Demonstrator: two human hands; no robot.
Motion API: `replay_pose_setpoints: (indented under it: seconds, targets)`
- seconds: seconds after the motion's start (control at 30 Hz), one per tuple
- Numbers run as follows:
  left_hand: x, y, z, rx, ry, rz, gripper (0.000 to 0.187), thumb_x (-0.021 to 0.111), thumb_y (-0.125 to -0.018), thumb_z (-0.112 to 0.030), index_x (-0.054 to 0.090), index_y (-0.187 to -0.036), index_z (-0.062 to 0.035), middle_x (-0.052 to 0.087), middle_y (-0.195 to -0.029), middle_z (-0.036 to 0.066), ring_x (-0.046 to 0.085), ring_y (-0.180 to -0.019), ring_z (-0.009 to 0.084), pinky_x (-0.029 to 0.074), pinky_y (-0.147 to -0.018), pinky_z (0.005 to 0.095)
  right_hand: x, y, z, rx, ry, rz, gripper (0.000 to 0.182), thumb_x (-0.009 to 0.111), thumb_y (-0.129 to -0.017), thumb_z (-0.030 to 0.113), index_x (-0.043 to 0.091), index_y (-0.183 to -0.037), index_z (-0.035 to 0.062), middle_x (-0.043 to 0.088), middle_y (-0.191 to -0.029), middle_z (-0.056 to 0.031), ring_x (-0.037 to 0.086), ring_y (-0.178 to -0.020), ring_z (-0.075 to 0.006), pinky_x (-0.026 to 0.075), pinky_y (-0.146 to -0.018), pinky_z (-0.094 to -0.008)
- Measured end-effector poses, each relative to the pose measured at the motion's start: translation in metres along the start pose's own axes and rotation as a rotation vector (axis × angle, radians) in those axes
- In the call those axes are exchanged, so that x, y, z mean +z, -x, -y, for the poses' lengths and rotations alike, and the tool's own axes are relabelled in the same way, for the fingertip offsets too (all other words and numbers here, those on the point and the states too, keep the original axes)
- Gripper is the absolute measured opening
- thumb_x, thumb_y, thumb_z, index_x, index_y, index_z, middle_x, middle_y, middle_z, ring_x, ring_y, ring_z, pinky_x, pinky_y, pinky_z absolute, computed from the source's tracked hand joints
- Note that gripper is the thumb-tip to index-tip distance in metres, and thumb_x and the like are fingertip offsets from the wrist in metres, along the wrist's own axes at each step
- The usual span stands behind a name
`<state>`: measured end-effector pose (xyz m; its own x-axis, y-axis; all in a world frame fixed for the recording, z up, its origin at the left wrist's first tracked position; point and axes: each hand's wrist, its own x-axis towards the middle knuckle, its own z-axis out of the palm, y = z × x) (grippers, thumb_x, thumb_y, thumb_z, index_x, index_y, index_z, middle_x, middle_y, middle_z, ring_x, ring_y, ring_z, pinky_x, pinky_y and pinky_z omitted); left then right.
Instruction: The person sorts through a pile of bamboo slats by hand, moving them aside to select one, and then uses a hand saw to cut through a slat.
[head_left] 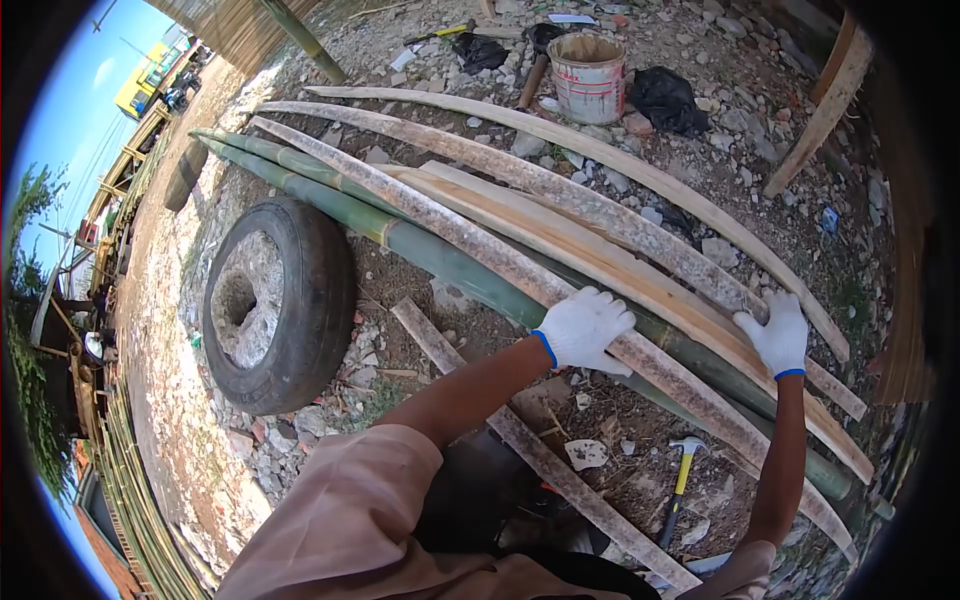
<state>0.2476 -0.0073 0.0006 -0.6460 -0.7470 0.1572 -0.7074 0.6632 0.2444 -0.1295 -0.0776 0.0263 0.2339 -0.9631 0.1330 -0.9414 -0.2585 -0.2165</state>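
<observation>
White knitted gloves with blue cuffs cover both hands. My left hand (588,332) lies over a long, stained wooden strip (460,235), its fingers curled over the strip's far edge. Farther right, my right hand (778,333) rests on another stained strip (600,208), with the thumb apart from the fingers. Between the two strips lie paler, split planks (530,215). Green bamboo poles (440,262) run beneath and beside the strips. The undersides of both hands are hidden.
A cement-filled tire (325,300) lies left of the poles. Nearer me are a yellow-handled hammer (682,480) and a loose strip (530,450). Beyond the wood stand a stained bucket (588,85) and a black plastic bag (668,100). Another pale strip (700,207) arcs behind.
</observation>
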Motion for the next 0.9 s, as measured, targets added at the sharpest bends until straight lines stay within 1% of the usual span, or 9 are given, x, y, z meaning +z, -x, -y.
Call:
replay_pose_setpoints:
  seconds: [0.23,0.37,0.43,0.5,0.57,0.6,0.7,0.77,0.9]
  targets:
    - [-0.011,-0.001,-0.005,-0.012,-0.018,0.025,0.067,0.072,-0.079,-0.071,0.067,-0.105,-0.0090,0.067,-0.100,0.012,0.066,-0.098,0.0300,0.049,-0.087,0.0423,-0.192,0.043,0.109,0.016,-0.009,0.370,0.071,0.085,-0.073,0.048,0.069,-0.122,0.0002,0.069,-0.105,-0.0268,0.069,-0.102,-0.0414,0.054,-0.089,-0.0489]
    - [-0.038,-0.004,-0.020,-0.310,0.117,0.452,0.066,0.073,-0.083,-0.065,0.067,-0.118,-0.0096,0.068,-0.117,0.015,0.066,-0.112,0.0361,0.049,-0.099,0.0448,-0.230,0.073,0.123,0.008,-0.139,0.716,0.074,0.081,-0.079,0.054,0.066,-0.127,-0.0003,0.070,-0.105,-0.0270,0.071,-0.101,-0.0397,0.055,-0.087,-0.0474]
    - [0.005,0.005,0.002,0.066,0.071,-0.263,0.065,0.076,-0.085,-0.058,0.063,-0.126,-0.0092,0.063,-0.129,0.019,0.065,-0.116,0.0391,0.053,-0.094,0.0451,-0.232,0.081,0.132,-0.043,-0.160,0.859,0.079,0.076,-0.084,0.062,0.065,-0.128,-0.0019,0.071,-0.101,-0.0252,0.072,-0.105,-0.0377,0.055,-0.088,-0.0460]
    - [-0.013,0.025,-0.012,0.014,0.102,-0.287,0.066,0.077,-0.089,-0.049,0.057,-0.136,-0.0077,0.057,-0.139,0.021,0.059,-0.127,0.0414,0.051,-0.101,0.0479,-0.224,0.089,0.122,-0.121,-0.169,0.773,0.080,0.073,-0.087,0.067,0.065,-0.126,-0.0018,0.072,-0.098,-0.0216,0.071,-0.098,-0.0369,0.054,-0.085,-0.0453]
    - [-0.016,0.057,-0.023,-0.540,0.533,-0.360,0.069,0.069,-0.097,-0.051,0.051,-0.145,-0.0052,0.054,-0.147,0.020,0.051,-0.139,0.0400,0.041,-0.115,0.0514,-0.223,0.086,0.111,-0.101,-0.235,0.778,0.077,0.073,-0.087,0.067,0.067,-0.121,-0.0017,0.072,-0.097,-0.0187,0.069,-0.092,-0.0309,0.053,-0.083,-0.0436]
    - [-0.012,0.069,-0.007,-0.665,1.104,-0.557,0.073,0.062,-0.099,-0.058,0.051,-0.146,-0.0031,0.049,-0.152,0.021,0.046,-0.143,0.0407,0.039,-0.118,0.0514,-0.225,0.077,0.103,-0.108,-0.229,0.776,0.077,0.073,-0.087,0.067,0.067,-0.121,-0.0017,0.072,-0.097,-0.0187,0.069,-0.092,-0.0309,0.053,-0.083,-0.0436]
    - [-0.060,0.071,0.051,-0.732,2.215,-1.198,0.090,0.048,-0.100,-0.073,0.043,-0.153,0.0001,0.045,-0.159,0.020,0.042,-0.149,0.0394,0.035,-0.123,0.0538,-0.217,0.055,0.063,-0.109,-0.383,0.892,0.070,0.068,-0.094,0.065,0.069,-0.113,-0.0027,0.071,-0.093,-0.0151,0.063,-0.086,-0.0240,0.051,-0.081,-0.0417]
    - [-0.086,0.061,0.098,-0.380,2.285,-1.200,0.092,0.050,-0.099,-0.074,0.041,-0.155,-0.0018,0.047,-0.157,0.020,0.045,-0.145,0.0406,0.035,-0.122,0.0565,-0.189,0.050,0.019,-0.004,-0.470,0.629,0.071,0.060,-0.097,0.066,0.069,-0.094,-0.0045,0.067,-0.084,-0.0166,0.061,-0.081,-0.0232,0.047,-0.077,-0.0423]
    - [-0.102,0.037,0.139,-0.372,2.056,-1.371,0.091,0.052,-0.099,-0.072,0.037,-0.158,-0.0045,0.047,-0.157,0.019,0.048,-0.140,0.0405,0.036,-0.120,0.0603,-0.167,0.052,0.015,0.256,-0.838,0.660,0.057,0.062,-0.102,0.053,0.072,-0.097,-0.0031,0.066,-0.084,-0.0133,0.057,-0.082,-0.0185,0.048,-0.078,-0.0384]
